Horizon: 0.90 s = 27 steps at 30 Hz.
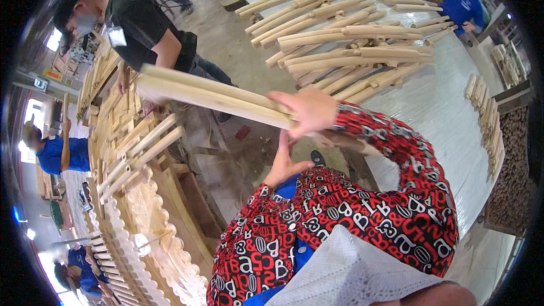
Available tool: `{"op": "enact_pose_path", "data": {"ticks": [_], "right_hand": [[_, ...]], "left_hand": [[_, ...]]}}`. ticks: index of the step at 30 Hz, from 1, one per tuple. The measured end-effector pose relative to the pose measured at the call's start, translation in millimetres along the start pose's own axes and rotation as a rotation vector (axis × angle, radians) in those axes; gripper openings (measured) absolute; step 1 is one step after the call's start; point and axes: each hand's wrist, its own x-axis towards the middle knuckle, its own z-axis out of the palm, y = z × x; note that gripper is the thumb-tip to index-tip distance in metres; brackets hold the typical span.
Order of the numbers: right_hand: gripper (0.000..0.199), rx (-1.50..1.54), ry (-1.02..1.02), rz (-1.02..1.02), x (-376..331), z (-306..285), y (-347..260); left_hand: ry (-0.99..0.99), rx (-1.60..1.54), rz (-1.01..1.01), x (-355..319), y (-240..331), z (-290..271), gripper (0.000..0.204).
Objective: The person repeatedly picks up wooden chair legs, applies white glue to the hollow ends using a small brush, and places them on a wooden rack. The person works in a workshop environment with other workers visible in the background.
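My right hand (309, 110) is closed over the near end of a couple of long pale wooden slats (198, 93). They point away to the left and look blurred. My left hand (285, 163) is raised just under them, palm showing. Its fingertips reach the slats' lower edge and are hidden there, so its grip is unclear. Both sleeves are red with a black and white pattern (362, 209). A white cloth (351, 272) lies below them at the frame's bottom.
A person in a black shirt (141, 22) stands beyond the slats by a bench stacked with wooden parts (130, 147). A white-covered table (447, 96) carries a pile of curved wooden legs (340, 34). People in blue (459, 0) (56, 153) work at the edges.
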Motion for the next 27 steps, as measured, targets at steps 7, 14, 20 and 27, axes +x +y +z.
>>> {"op": "enact_pose_path", "data": {"ticks": [7, 14, 20, 27], "right_hand": [[0.083, 0.575, 0.286, -0.1, 122, 18, -96], [0.071, 0.395, 0.212, -0.58, 83, 57, -89], [0.065, 0.333, 0.014, -0.184, 41, 38, -75], [0.066, 0.193, 0.052, -0.436, 60, 48, -97]], "left_hand": [[0.952, -0.358, 0.003, 35, 80, -19, 0.059], [0.921, -0.38, -0.008, -5, 58, -28, 0.05], [0.762, -0.373, 0.237, 16, 69, -56, 0.068], [1.127, -0.473, 0.413, -24, 109, -90, 0.034]]}}
